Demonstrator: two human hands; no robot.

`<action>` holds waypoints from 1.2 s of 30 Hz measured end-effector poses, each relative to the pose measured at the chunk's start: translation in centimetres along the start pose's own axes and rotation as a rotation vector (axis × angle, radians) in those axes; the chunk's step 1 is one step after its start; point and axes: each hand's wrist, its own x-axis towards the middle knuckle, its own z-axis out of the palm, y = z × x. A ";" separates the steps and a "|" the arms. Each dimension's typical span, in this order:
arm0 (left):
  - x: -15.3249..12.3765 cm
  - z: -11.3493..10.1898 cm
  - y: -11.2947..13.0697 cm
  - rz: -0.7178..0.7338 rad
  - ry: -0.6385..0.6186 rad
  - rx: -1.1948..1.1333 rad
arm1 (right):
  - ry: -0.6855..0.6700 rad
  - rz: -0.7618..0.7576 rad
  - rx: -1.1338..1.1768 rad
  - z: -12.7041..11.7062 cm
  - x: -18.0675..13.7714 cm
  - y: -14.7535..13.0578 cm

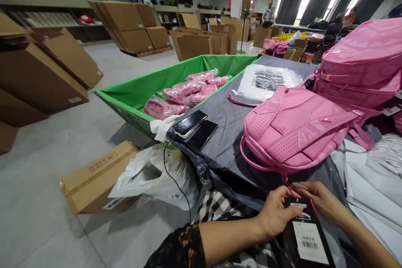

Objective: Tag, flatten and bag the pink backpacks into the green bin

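Note:
A pink backpack [292, 130] lies on the grey-covered table [226, 104], its perforated back panel and straps facing up. From its near end a red cord [287, 183] runs to a black hang tag [307, 230] with a white barcode label. My left hand [276, 213] pinches the tag near its top, thumb across the front. My right hand [314, 197] is closed at the cord just above the tag, its fingertips partly hidden. More pink backpacks [361, 63] are stacked at the right.
Two phones [202, 134] lie at the table's left corner, with a black cable hanging down. Behind them a green bin [125, 88] holds several bagged pink items [188, 92]. A stack of clear plastic bags [266, 81] lies farther back. A carton [97, 176] and a white plastic bag [157, 171] are on the floor.

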 end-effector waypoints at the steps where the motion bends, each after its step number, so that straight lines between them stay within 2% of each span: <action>1: -0.2 -0.6 -0.5 0.024 -0.020 0.150 | 0.029 0.023 0.026 0.3 0.2 -0.1; 5: -0.9 -3.0 -1.5 0.237 -0.090 0.909 | 0.241 0.091 0.130 1.1 1.4 -0.5; 8: -0.8 -4.2 -1.4 0.480 -0.104 1.477 | 0.286 0.036 0.130 1.8 1.6 -1.4; 10: -0.7 -4.8 -1.1 0.651 -0.071 1.729 | 0.346 0.010 0.077 2.4 1.5 -2.0; 12: -0.4 -5.4 -0.4 0.816 -0.035 1.800 | 0.437 0.017 0.025 3.2 1.4 -2.4; 14: 0.1 -5.8 0.6 0.973 0.032 1.754 | 0.512 0.036 -0.009 3.8 1.5 -2.3; 17: 1.8 -5.9 2.3 1.168 0.107 1.740 | 0.555 0.058 -0.036 4.1 1.8 -2.0; 20: 4.4 -5.7 3.4 1.251 0.093 1.823 | 0.575 0.062 -0.080 3.8 2.0 -1.9; 23: 5.9 -6.2 3.7 1.323 0.153 1.708 | 0.556 0.071 -0.094 3.5 2.0 -2.1; 25: 5.3 -6.9 3.6 1.273 0.279 1.523 | 0.544 0.068 -0.085 3.4 2.0 -2.2; 26: 4.6 -7.2 3.5 1.196 0.348 1.402 | 0.547 0.062 -0.082 3.4 2.0 -2.2; 28: 2.5 -7.6 3.1 0.941 0.440 1.113 | 0.560 0.065 -0.073 3.5 2.0 -2.3; 30: 0.6 -7.1 2.3 0.604 0.419 0.792 | 0.558 0.089 -0.048 3.5 2.1 -2.3; 32: -0.4 -5.8 1.2 0.284 0.315 0.474 | 0.555 0.103 -0.029 3.5 2.1 -2.3; 34: -0.2 -4.1 0.0 0.096 0.245 0.213 | 0.557 0.099 -0.029 3.5 2.0 -2.4; 36: 0.8 -2.5 -1.1 0.016 0.282 0.078 | 0.565 0.083 -0.034 3.5 2.0 -2.4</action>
